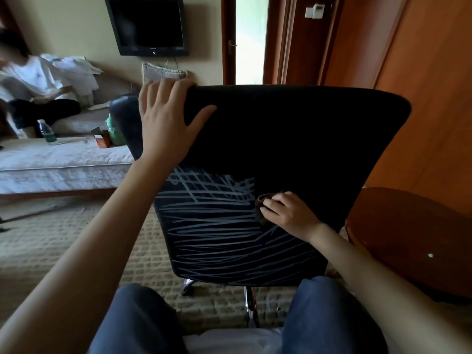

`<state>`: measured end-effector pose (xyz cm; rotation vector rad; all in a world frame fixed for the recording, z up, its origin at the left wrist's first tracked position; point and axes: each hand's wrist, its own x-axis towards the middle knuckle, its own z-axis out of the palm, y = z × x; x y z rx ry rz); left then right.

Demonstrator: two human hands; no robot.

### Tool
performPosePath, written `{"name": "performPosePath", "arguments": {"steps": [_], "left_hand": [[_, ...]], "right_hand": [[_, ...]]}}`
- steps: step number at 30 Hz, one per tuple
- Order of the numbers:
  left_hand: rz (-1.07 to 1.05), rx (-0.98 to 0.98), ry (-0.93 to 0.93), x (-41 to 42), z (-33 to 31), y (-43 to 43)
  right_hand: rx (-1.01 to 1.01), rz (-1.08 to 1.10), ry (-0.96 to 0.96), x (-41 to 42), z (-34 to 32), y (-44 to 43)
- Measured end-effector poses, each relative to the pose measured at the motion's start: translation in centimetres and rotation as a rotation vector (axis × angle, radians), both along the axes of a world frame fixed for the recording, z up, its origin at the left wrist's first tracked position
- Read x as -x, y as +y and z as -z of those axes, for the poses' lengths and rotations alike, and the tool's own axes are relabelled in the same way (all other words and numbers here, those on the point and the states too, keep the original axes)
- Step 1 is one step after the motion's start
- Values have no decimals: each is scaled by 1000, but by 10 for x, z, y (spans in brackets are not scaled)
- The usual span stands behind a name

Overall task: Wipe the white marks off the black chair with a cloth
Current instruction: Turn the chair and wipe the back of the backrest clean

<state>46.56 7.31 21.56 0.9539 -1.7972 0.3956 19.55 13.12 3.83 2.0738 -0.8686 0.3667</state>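
Note:
The back of a black chair faces me, filling the middle of the view. White scribbled marks cover its lower left half; the upper part and the right side are plain black. My left hand lies on the chair's top left corner, fingers curled over the edge and thumb spread on the fabric. My right hand presses a small dark brown cloth against the chair at the right edge of the marks. Most of the cloth is hidden under my fingers.
A round wooden table stands close on the right. A low bed or bench with a bottle and a small box lies at left, and a person sits on a sofa beyond it. My knees are under the chair back, over patterned carpet.

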Motion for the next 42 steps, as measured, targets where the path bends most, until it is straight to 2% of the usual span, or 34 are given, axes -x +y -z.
{"name": "performPosePath", "arguments": {"steps": [3,8,11,13,15,18,22,25,29,33,37,39,42], "left_hand": [[0,-3,10,2,0,2],[-16,1,16,2,1,1],[-6,-4,-3,0,-1,0],[4,4,-19,-3,-1,-1],[12,7,-25,-4,-1,-1],[8,11,-19,-4,0,-2],[-6,30,6,-3,1,-3],[-10,43,5,-3,0,-5],[8,51,8,-2,-1,-3],[1,81,36,2,0,-1],[-21,100,49,9,1,4],[-3,101,22,11,-1,5],[59,76,-58,-3,-4,0]], "right_hand": [[62,-59,94,-9,-32,-3],[279,-135,-162,-39,-99,-16],[222,-125,-235,-40,-63,-22],[96,-97,-143,-37,-20,-20],[23,-78,-80,-37,-4,-14],[72,-100,-6,-47,-34,-15],[251,-140,-199,-70,-94,-23],[227,-144,-263,-74,-72,-29],[16,-84,-77,-69,0,-27],[46,-93,-38,-78,-32,-24],[242,-104,-316,-105,-103,-29],[234,-119,-358,-107,-91,-33],[85,-99,-236,-93,-25,-31]]}}
